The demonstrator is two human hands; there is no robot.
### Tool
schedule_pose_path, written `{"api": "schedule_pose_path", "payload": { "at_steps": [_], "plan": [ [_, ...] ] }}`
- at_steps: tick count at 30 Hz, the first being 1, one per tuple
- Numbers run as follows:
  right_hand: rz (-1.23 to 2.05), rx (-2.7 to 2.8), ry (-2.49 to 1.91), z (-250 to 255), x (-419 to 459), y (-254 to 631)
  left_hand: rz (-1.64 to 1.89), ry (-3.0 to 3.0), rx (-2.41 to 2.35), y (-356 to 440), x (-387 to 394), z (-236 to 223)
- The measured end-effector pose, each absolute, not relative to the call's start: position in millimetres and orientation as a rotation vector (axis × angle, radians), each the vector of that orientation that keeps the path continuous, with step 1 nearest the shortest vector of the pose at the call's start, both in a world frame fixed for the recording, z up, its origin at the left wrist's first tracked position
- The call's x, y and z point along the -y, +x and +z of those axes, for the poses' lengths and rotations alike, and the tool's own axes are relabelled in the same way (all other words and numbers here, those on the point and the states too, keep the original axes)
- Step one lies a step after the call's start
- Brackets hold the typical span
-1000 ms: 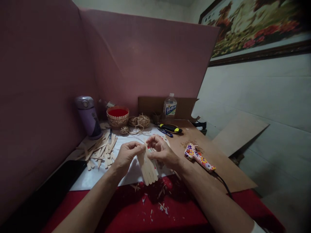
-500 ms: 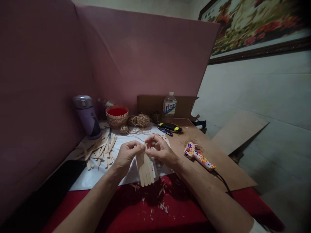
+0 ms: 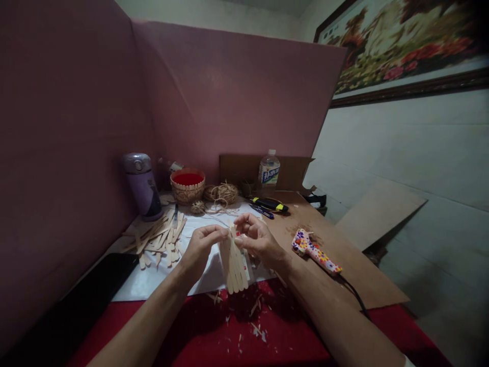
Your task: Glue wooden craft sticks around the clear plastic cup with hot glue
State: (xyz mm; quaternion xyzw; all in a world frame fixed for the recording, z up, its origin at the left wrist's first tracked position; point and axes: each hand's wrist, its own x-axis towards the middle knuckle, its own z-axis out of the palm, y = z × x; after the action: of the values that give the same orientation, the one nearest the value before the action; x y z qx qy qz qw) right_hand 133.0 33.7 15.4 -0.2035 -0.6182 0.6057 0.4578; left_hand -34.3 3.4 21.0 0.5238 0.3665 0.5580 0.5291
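A flat bundle of pale wooden craft sticks (image 3: 234, 267) hangs fanned out, rounded ends down, over the near edge of the white sheet. My left hand (image 3: 202, 247) pinches its top end between thumb and fingers. Curled at the upper right edge of the sticks is my right hand (image 3: 260, 243), its thumb against them and its index finger bent above. A thin strand of twine (image 3: 216, 219) runs from the back toward the top of the bundle. Behind the sticks, a packet with red marks is partly hidden.
Loose craft sticks (image 3: 162, 237) lie left, by a purple flask (image 3: 143, 188). Behind stand a red-lined basket (image 3: 188, 194), twine balls (image 3: 225, 192) and a bottle (image 3: 269, 173). A flowered glue gun (image 3: 315, 252), utility knife (image 3: 270, 204) and pen (image 3: 263, 212) rest on cardboard (image 3: 367, 285).
The view has shifted slightly, so everything sits a little lower and further right. The sticks tilt somewhat more, and my right hand's fingers have moved slightly at their top.
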Motion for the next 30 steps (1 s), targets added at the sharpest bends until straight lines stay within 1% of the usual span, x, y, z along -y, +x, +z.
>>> {"api": "schedule_pose_path", "payload": {
  "at_steps": [15,21,26,30],
  "plan": [
    [1.481,1.528,-0.506,15.5,-33.5,132.8,1.303,1.237,-0.871,-33.8,-3.7,20.2],
    [1.554,1.495,-0.552,15.5,-33.8,133.0,1.304,1.121,-0.855,-35.1,-2.7,23.5],
    [1.369,1.476,-0.549,12.4,-38.9,131.3,1.335,1.023,-0.791,-37.0,-2.5,27.7],
    [1.354,1.488,-0.637,12.4,-38.3,131.4,1.416,0.978,-0.748,-37.3,-4.3,27.8]
  ]
}}
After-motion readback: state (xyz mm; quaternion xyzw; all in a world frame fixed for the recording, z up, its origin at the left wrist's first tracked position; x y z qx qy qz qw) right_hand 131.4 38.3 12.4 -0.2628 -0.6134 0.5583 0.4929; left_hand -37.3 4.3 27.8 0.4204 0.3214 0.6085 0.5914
